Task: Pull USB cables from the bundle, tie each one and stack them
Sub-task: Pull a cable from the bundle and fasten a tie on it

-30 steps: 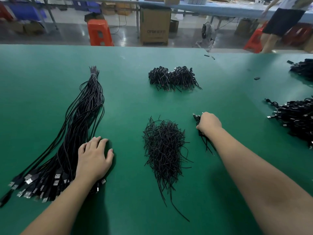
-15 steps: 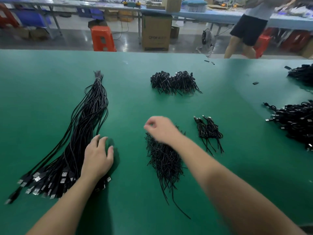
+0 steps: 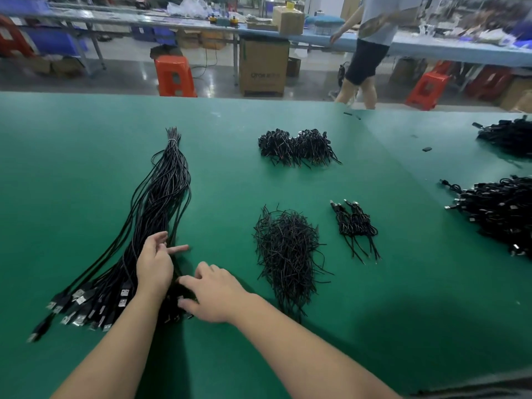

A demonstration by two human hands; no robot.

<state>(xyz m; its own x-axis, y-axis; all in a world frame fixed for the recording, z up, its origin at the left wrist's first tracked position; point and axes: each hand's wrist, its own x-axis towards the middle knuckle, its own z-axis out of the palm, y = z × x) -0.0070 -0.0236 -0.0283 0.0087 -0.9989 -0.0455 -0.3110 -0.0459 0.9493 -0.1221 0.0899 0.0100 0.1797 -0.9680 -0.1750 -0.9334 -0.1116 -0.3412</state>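
Lying along the left part of the green worktop (image 3: 72, 156), the long bundle of black USB cables (image 3: 149, 226) is the landmark here: its tied thin end points away from the person and its silver-tipped plugs (image 3: 86, 306) fan out at the near end. The left hand (image 3: 154, 264) rests on the bundle just above the plugs, its fingers (image 3: 178, 249) loosely spread and one pointing out over the bundle's right edge; it grips nothing that I can see. Just right of it, the right hand (image 3: 214, 296) reaches into the plug end of the bundle with fingers half curled, touching the cables; whether they have pinched one cable cannot be told, as the dark strands hide the tips.

Right of the bundle lies a loose heap of thin black wire ties (image 3: 288, 251), and further right a small stack of coiled, tied black cables (image 3: 355, 223). Beyond the ties, far from the bundle's plug end, sits a denser black pile (image 3: 296, 146); at the worktop's right edge is a large heap of black cables (image 3: 501, 211).

The step in hand looks like picking the next cable. The next move calls for isolating one plug, holding the bundle down, and drawing that cable free toward the person.
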